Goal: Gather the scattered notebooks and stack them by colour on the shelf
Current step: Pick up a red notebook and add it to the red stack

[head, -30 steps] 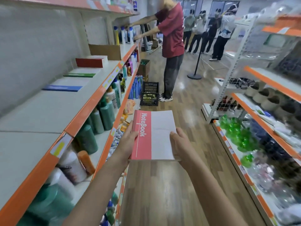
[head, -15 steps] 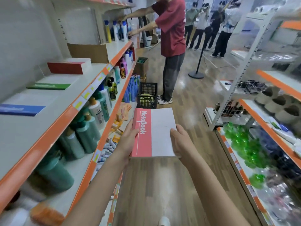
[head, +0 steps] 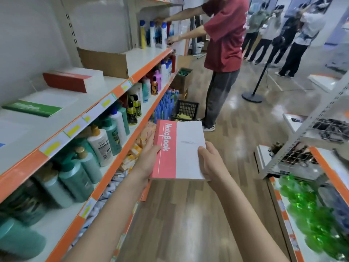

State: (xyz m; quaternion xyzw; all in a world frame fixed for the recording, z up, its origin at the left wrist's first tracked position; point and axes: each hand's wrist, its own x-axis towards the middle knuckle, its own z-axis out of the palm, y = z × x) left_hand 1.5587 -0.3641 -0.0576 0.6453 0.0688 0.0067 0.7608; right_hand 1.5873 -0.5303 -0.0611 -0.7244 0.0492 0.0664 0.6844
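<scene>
I hold a thick stack of red-and-white notebooks (head: 179, 148) in front of me over the aisle floor. My left hand (head: 149, 157) grips its left edge, thumb on the red strip. My right hand (head: 209, 163) grips the lower right corner. On the white shelf (head: 85, 110) to my left lies a red notebook stack (head: 73, 81) further along, and a green notebook (head: 32, 108) nearer to me. A sliver of a blue notebook (head: 1, 145) shows at the left frame edge.
A cardboard divider (head: 103, 61) stands beyond the red stack. Bottles (head: 102, 146) fill the lower left shelves. A person in a red shirt (head: 224, 35) works ahead beside a black crate (head: 186, 110). Racks with green items (head: 311, 214) line the right side.
I have walked forward along the aisle with the stack. The shelf notebooks have slid closer and leftward; the blue one is nearly out of view. Both hands keep their hold.
</scene>
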